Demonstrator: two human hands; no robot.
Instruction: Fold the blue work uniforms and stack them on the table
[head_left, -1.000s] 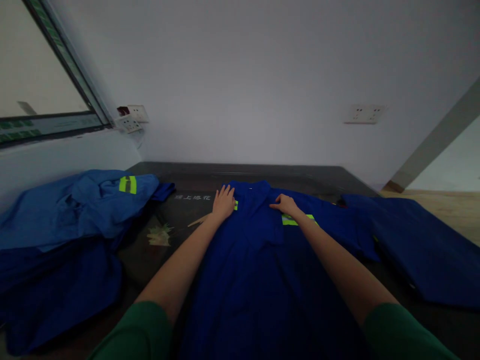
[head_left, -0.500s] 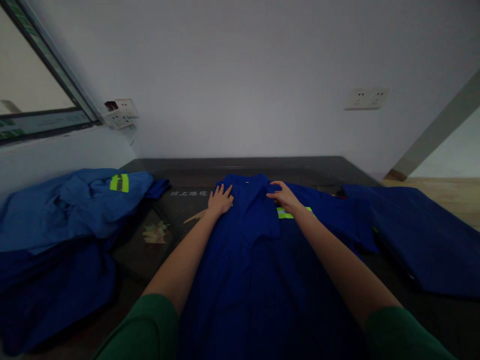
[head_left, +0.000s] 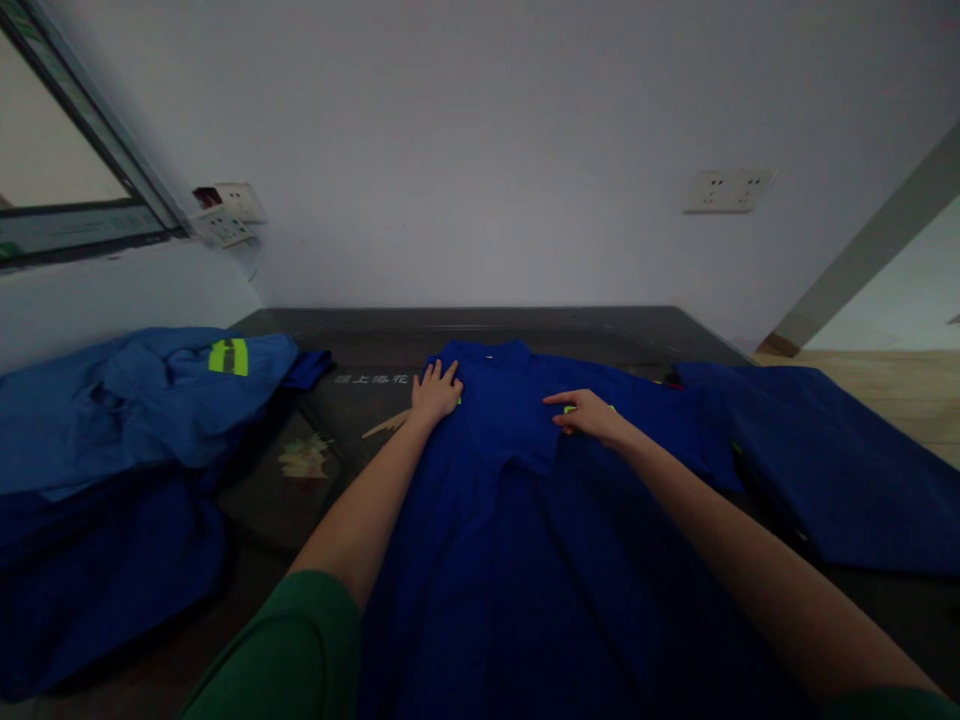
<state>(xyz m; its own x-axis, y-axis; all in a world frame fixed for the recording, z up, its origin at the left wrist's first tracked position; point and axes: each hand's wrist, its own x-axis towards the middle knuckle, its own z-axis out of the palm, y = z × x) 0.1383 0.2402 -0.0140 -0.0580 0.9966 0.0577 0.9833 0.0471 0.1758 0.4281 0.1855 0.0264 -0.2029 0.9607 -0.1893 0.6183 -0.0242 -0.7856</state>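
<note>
Dark desk [head_left: 360, 348] carries our blue garment [head_left: 510, 425]; left of its collar [head_left: 519, 352] our left hand [head_left: 435, 394] lies spread, gripping nothing, while our right hand [head_left: 594, 414], index out, grip unclear, has shifted lower right, covering most reflective trim [head_left: 570, 408].

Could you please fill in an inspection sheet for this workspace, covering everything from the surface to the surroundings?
Surface: dark table, with pale characters and pale decorative marks left of centre.
Things at hand: blue garment laid out collar toward the wall, with wrinkles.
Clutter: light blue garment with a reflective patch, bunched over darker blue cloth at left; dark blue cloth at right.
Hands: left hand on the garment, fingers spread; right hand at its chest stripe, index finger extended, grip unclear.
Cables: possibly a thin pale cord below the corner sockets; too dim to confirm.
Surroundings: wall with a double socket, window at left, light floor at right.
</note>
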